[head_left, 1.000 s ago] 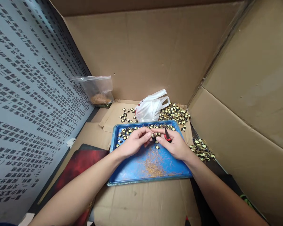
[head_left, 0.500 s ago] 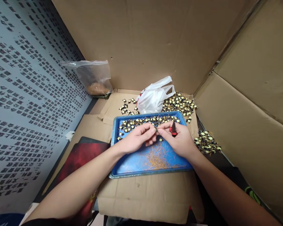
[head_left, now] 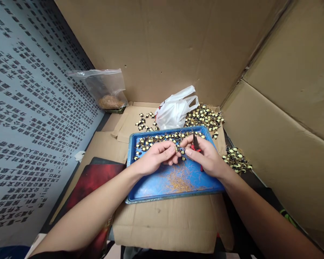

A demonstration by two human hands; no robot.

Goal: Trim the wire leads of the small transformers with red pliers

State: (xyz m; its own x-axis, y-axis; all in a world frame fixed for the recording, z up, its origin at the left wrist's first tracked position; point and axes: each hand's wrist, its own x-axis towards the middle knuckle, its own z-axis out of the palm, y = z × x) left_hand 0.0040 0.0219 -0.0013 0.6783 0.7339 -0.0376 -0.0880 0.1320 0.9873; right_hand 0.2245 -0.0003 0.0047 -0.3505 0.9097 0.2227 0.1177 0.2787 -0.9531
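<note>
Cardboard wall (head_left: 164, 46) | left grip (head_left: 160, 155): pinching 1 component (head_left: 177, 148) | right grip (head_left: 207, 155): holding red-handled cutters (head_left: 196, 143)

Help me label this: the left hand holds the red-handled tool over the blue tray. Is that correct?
No, wrong hand: the head view shows the right hand holding the red-handled tool over the blue tray.

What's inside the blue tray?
The blue tray holds small black-and-yellow parts, mostly along its far side, and thin coppery bits nearer the front. The left hand and right hand hide whatever lies beneath them.
</note>
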